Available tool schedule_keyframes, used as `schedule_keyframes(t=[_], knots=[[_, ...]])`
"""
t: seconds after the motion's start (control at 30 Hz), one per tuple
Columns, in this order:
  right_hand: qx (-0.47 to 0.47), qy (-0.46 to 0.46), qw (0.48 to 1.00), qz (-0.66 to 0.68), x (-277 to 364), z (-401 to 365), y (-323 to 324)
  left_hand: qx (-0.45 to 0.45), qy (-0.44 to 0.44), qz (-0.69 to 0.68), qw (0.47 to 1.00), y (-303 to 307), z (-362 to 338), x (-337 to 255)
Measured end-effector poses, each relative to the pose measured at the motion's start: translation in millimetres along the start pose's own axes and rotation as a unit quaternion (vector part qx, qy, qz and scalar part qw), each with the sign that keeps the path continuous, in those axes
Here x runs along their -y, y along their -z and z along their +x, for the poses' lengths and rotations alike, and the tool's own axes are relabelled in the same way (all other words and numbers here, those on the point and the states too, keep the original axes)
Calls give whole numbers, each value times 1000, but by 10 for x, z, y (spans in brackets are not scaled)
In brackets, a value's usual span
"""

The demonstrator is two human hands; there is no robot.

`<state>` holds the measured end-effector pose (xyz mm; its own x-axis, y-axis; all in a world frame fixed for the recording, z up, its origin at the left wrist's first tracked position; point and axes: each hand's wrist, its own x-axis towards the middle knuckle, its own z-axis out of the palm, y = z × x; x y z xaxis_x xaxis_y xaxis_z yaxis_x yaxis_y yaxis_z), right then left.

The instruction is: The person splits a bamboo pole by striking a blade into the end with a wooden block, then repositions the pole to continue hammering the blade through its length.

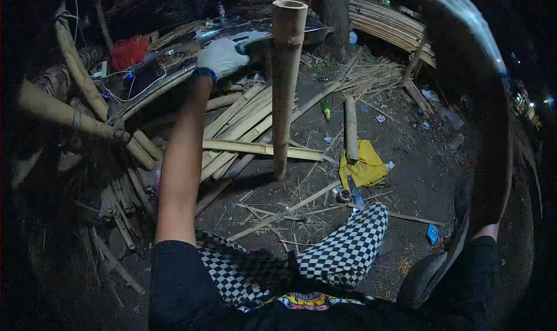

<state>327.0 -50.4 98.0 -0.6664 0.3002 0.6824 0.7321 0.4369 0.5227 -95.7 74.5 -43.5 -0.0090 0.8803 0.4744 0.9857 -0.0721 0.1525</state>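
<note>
A thick bamboo tube (284, 87) stands upright in front of me, its cut top showing a hollow end. Left of its upper part is my left hand (221, 57), in a white glove with a blue wristband. Its fingers seem parted, with a visible gap before the tube. My right hand (464, 26), gloved and smeared by motion, is raised high at the upper right. Darkness and the frame's edge hide its fingers and anything in them. Behind the tube lie split bamboo strips (246, 125).
A yellow cloth or bag (364, 165) lies near my checkered trousers (342, 249), beside a short bamboo piece (351, 128). Tied bamboo poles (75, 119) stand at left. A red bag (129, 53), a tree trunk (335, 20) and stacked bamboo lengths (394, 26) are farther back.
</note>
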Motion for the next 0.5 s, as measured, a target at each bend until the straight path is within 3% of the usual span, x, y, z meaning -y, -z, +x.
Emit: schedule_keyframes(t=[0.03,0.1,0.2,0.27,0.33,0.4,0.43,0.5], knots=[[-76,-88,991,69,-86,24,93,-2,-59,13,998,-55,73,70],[-208,-120,967,86,-288,117,273,-34,-84,12,996,-113,108,92],[-238,-109,964,51,-374,220,15,45,-41,31,998,-6,109,24],[-157,-126,977,63,-267,243,-476,36,-34,19,999,10,60,7],[3,-148,981,125,44,80,-1244,31,-25,4,999,-74,112,56],[227,-210,905,292,529,-263,-1877,6,-49,37,998,-6,31,-3],[326,-275,816,389,746,-412,-1903,-25,-67,72,995,32,-12,-38],[207,-311,757,536,874,-658,-1785,28,-76,33,996,58,-35,-60]])
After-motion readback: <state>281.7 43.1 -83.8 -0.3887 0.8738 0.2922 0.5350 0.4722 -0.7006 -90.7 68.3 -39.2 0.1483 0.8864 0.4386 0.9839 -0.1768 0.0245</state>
